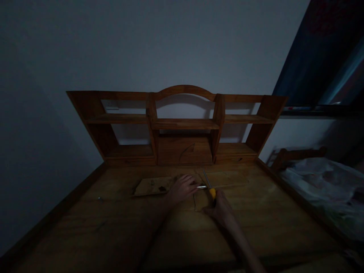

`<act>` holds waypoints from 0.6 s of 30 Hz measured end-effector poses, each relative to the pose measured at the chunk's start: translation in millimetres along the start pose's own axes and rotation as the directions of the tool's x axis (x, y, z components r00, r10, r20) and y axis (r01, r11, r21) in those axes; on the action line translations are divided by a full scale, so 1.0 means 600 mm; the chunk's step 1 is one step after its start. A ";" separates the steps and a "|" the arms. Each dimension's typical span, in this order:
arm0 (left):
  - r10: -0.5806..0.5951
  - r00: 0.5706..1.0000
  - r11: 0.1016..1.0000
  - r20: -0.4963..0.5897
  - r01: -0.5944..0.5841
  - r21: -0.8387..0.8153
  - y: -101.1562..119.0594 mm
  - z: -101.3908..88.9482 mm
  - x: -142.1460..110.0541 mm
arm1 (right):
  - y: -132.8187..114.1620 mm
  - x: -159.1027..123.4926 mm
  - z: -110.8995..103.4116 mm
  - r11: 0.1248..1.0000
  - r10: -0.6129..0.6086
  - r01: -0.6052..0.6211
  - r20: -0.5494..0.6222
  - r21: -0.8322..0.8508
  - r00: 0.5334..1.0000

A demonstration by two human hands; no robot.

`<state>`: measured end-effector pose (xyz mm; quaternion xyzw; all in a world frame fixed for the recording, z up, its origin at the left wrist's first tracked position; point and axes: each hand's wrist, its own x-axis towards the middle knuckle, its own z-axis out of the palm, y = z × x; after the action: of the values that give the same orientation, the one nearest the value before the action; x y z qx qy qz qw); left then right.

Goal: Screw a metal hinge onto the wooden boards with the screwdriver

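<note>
My right hand is closed around the handle end of a screwdriver with a yellow grip. Its thin metal shaft points away from me, over the desk. My left hand is beside it on the left, fingers bent together over one end of a short, shiny metal piece. The dim light hides what kind of piece it is. Between the hands, a thin bent metal rod lies on the wood. A flat brown piece of cardboard with dark marks lies left of my left hand, partly behind it.
Both hands work over a wooden desk with raised side edges. A wooden shelf unit stands along its back against the wall. A small object lies at left. Beyond the right edge is a pale plastic bag.
</note>
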<state>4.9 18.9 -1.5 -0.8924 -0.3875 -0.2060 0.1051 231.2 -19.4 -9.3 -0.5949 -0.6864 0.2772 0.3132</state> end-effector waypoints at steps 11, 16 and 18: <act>0.067 0.998 0.997 -0.019 -0.066 0.046 0.011 -0.006 0.001 | 0.013 0.012 0.000 0.978 -0.171 0.145 0.179 0.150 0.969; 0.087 0.993 0.995 -0.078 -0.083 0.062 0.015 0.000 -0.001 | 0.015 0.011 -0.003 0.967 -0.217 0.181 0.203 0.181 0.955; 0.091 0.991 0.995 -0.097 -0.085 0.060 0.014 0.003 -0.002 | 0.016 0.012 -0.003 0.963 -0.233 0.196 0.210 0.183 0.949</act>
<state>10.7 12.9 -3.6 -0.8939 -0.3475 -0.2347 0.1583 238.1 -11.1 -14.3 -0.4534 -0.7542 0.3625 0.3068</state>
